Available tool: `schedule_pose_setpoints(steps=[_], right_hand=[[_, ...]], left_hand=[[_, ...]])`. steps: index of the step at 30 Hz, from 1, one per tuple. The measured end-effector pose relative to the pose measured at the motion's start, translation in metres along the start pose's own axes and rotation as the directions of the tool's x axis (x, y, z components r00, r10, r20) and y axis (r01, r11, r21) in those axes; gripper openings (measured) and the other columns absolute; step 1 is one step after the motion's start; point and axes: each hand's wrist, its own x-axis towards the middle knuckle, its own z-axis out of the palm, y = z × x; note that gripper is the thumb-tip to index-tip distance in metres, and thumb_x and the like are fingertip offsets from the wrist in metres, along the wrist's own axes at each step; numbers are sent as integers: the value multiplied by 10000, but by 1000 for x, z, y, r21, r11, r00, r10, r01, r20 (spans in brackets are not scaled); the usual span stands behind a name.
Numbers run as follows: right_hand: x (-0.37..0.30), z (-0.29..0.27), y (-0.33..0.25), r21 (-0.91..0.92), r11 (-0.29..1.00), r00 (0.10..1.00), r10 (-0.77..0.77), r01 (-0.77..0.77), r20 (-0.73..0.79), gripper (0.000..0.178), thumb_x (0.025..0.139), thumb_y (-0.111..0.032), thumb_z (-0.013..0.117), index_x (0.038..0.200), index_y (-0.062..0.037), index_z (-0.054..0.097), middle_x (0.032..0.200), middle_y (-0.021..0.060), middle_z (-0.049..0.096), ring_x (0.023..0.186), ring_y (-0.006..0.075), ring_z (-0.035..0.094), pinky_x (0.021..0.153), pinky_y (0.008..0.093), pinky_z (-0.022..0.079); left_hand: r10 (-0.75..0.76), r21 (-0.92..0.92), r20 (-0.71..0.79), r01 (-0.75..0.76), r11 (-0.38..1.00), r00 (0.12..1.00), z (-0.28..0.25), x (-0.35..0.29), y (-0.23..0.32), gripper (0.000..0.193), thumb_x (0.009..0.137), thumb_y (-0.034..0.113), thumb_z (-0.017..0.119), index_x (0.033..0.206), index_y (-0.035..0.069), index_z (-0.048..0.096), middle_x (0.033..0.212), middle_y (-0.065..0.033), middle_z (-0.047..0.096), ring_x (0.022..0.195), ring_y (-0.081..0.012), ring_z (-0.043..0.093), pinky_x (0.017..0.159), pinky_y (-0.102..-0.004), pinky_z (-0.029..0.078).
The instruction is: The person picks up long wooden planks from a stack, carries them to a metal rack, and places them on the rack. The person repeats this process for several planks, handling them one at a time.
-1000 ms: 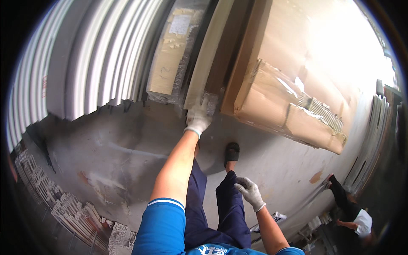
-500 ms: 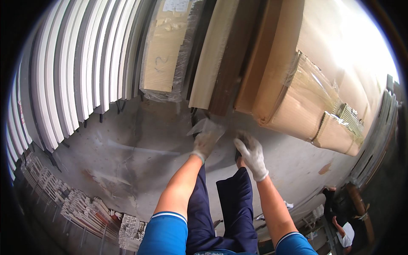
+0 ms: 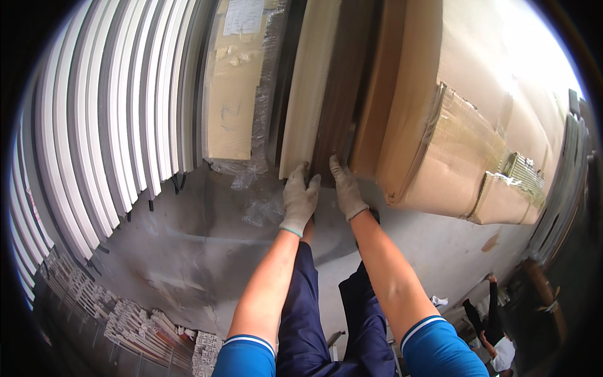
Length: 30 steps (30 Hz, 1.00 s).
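My left hand [image 3: 300, 198], in a pale work glove, is at the lower end of a cream panel [image 3: 308, 94], its thumb spread from the fingers. My right hand [image 3: 347, 188], gloved too, has its fingers stretched up against the lower part of a dark brown panel [image 3: 336, 119]. Both hands are open, palms partly turned toward each other, with the brown panel's lower end between them. Whether the left fingertips press on the cream panel, I cannot tell. A crumpled piece of clear plastic film [image 3: 262, 212] is on the floor left of my left hand.
A film-wrapped yellowish package [image 3: 231, 113] stands left of the cream panel; further left is a row of white and grey panels [image 3: 125, 94]. Large cardboard packaging [image 3: 433, 163] stands at right. Stacked profiles [image 3: 138, 333] are at lower left. Another person [image 3: 499, 349] is at lower right.
My left hand has let go of the clear film, now on the floor. Both hands have moved forward and up to the panels' lower ends, the right one also leftward.
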Motion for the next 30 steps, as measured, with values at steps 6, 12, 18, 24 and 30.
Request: schedule_pose_setpoints(steps=[6, 12, 18, 24, 30], right_hand=[[-9, 7, 1, 209, 978, 1000, 4, 3, -29, 718, 918, -502, 679, 1398, 7, 520, 1339, 187, 599, 1267, 270, 550, 1048, 356, 426], [-40, -14, -15, 254, 960, 993, -117, 116, -9, 629, 855, -351, 789, 1300, 41, 580, 1207, 161, 666, 1106, 234, 635, 966, 343, 486], [-107, -12, -61, 272, 958, 994, -102, 86, 43, 635, 838, -285, 817, 1303, 34, 526, 1156, 125, 674, 1059, 198, 642, 914, 330, 514], [-178, -2, -118, -57, 998, 956, -2, -15, -292, 909, 681, -438, 870, 1318, 32, 424, 1126, 282, 668, 1092, 408, 658, 911, 452, 527], [-241, -14, -138, -147, 982, 939, -158, 117, -307, 879, 677, -438, 863, 1326, -31, 431, 1106, 276, 677, 1050, 434, 667, 884, 476, 534]], left_hand=[[-194, -117, 146, 212, 970, 970, -1, 23, 8, 446, 948, 278, 644, 1254, -47, 625, 1148, -205, 686, 980, -252, 696, 756, -317, 577], [-11, -66, 168, 22, 998, 986, -21, -3, 31, 432, 968, 324, 622, 1130, -74, 670, 1027, -193, 707, 992, -261, 667, 890, -341, 482], [32, -307, 226, 40, 951, 974, -63, -46, 61, 401, 1014, 333, 568, 1130, -36, 673, 1039, -165, 720, 1001, -217, 655, 888, -352, 482], [-85, -452, 306, 223, 864, 948, -87, -77, 76, 681, 1021, 518, 507, 1390, -54, 517, 1374, -156, 575, 1276, -226, 516, 1099, -341, 374], [-78, -512, 395, 290, 809, 915, -105, -96, 127, 949, 848, 749, 594, 1402, -16, 507, 1374, -129, 564, 1261, -226, 520, 1081, -370, 407]])
